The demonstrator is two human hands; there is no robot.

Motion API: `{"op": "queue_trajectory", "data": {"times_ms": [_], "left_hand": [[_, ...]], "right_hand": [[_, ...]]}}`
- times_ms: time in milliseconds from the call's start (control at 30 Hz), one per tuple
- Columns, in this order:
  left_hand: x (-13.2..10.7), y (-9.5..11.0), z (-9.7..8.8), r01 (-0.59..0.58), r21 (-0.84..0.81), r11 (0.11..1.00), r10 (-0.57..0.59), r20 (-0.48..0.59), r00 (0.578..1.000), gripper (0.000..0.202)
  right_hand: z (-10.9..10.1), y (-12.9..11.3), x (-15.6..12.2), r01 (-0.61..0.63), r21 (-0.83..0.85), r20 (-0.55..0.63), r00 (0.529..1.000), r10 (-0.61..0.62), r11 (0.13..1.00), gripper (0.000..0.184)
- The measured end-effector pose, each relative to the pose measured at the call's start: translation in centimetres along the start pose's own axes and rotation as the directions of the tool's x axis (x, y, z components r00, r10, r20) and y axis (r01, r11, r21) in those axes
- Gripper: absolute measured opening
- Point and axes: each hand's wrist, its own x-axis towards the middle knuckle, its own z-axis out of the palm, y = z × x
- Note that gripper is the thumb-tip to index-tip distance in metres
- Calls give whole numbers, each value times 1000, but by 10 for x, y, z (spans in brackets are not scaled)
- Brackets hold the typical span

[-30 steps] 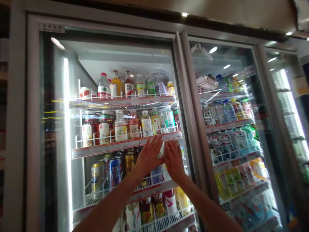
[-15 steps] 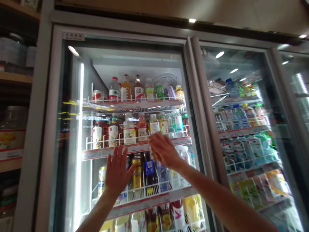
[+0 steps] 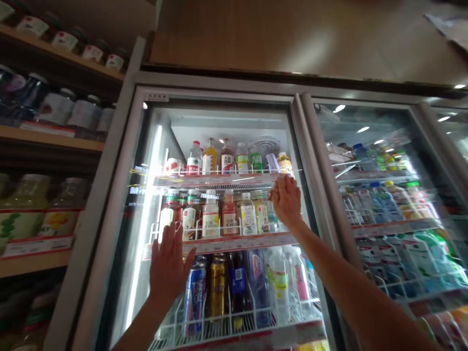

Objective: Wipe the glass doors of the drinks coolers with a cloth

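Observation:
My left hand (image 3: 168,273) is spread flat, palm toward the glass door (image 3: 226,108) of a drinks fridge, touching it or very near it. Its fingers are apart and hold nothing. Higher and to the right, my right hand (image 3: 288,201) lies against the same door with its fingers together and slightly bent. A small brownish patch peeks out at the left of its fingers; I cannot make out whether it is a cloth or a reflection. Behind the glass are bottles (image 3: 229,214) on wire shelves, a blue can (image 3: 194,295) and a gold can (image 3: 218,287).
Vertical metal door handles (image 3: 310,161) run along the right of this door. A second glass fridge door (image 3: 380,204) stands further right, with more bottles inside. To the left, wooden shelves (image 3: 51,139) carry several jars. A brown panel (image 3: 278,44) spans above the fridge.
My right hand has moved up and to the right across the glass. My left hand stays spread at the lower left. The view has tilted up and shifted left, bringing more jar shelves into sight.

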Motion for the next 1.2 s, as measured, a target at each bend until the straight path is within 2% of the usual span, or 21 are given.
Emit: {"op": "queue_trajectory", "data": {"times_ms": [67, 133, 167, 233, 267, 300, 333, 367, 400, 433, 467, 533, 600, 667, 733, 767, 800, 900, 967, 1067, 1200], "left_hand": [[7, -9, 1, 47, 1, 999, -46, -18, 999, 65], [10, -12, 4, 47, -14, 999, -47, -20, 999, 65], [9, -12, 4, 47, -24, 999, -48, -18, 999, 65], [8, -12, 5, 43, -43, 998, -44, -22, 999, 65], [7, -11, 5, 43, -50, 998, -44, -20, 999, 66], [6, -11, 5, 45, -54, 997, -46, -22, 999, 66], [6, -10, 5, 46, -54, 997, -47, -22, 999, 66], [6, -9, 5, 46, -49, 998, -47, -18, 999, 66], [6, -9, 6, 47, -41, 998, -47, -18, 999, 66], [7, -8, 6, 47, -32, 998, -47, -20, 999, 67], [7, -7, 7, 47, -22, 999, -48, -21, 999, 67], [7, -8, 8, 47, -10, 999, -47, -19, 999, 67], [3, -16, 4, 14, -17, 1000, -14, -3, 1000, 66], [-8, -31, -4, -4, -9, 1000, 5, 21, 1000, 64], [-25, -51, -16, 31, 32, 999, -32, 39, 999, 63], [-35, -61, -22, 55, 60, 997, -58, 51, 997, 62], [-45, -71, -29, 66, 84, 994, -72, 65, 995, 62], [-71, -91, -46, 20, 112, 993, -35, 133, 991, 62], [-84, -98, -55, 8, 118, 993, -27, 168, 985, 63], [-104, -108, -70, 69, 146, 987, -96, 185, 978, 63], [-139, -119, -95, 124, 161, 979, -157, 209, 965, 62]], "right_hand": [[12, -13, 15, -61, 20, -24, 998, 62, 998, 50], [21, -50, 12, 111, 62, 101, 988, -117, 992, 51], [23, -70, 5, 227, 90, 172, 956, -240, 970, 50], [22, -96, -7, 472, 181, 265, 822, -505, 863, 48], [20, -99, -8, 550, 216, 288, 754, -591, 807, 46], [17, -94, -5, 573, 224, 303, 728, -616, 788, 45], [15, -85, 4, 535, 196, 311, 761, -570, 822, 45], [14, -74, 17, 432, 138, 305, 838, -453, 892, 45], [15, -64, 31, 263, 65, 271, 924, -271, 963, 46], [19, -59, 44, 105, 24, 218, 970, -107, 994, 47], [24, -62, 53, 6, 22, 173, 985, -10, 1000, 47], [37, -88, 54, 53, 97, 157, 985, -68, 994, 47], [47, -132, 31, 304, 205, 210, 915, -345, 930, 46], [48, -170, 1, 532, 296, 249, 759, -602, 793, 44], [45, -189, -12, 642, 363, 272, 620, -736, 675, 41], [44, -191, -8, 638, 371, 293, 609, -737, 675, 41], [46, -191, 2, 594, 359, 320, 646, -693, 720, 42], [61, -200, 46, 346, 270, 357, 831, -427, 899, 47], [73, -224, 54, 310, 292, 332, 854, -400, 905, 49], [74, -270, 0, 456, 414, 286, 756, -588, 788, 47], [36, -291, -147, 582, 581, 231, 552, -801, 569, 46]]}}
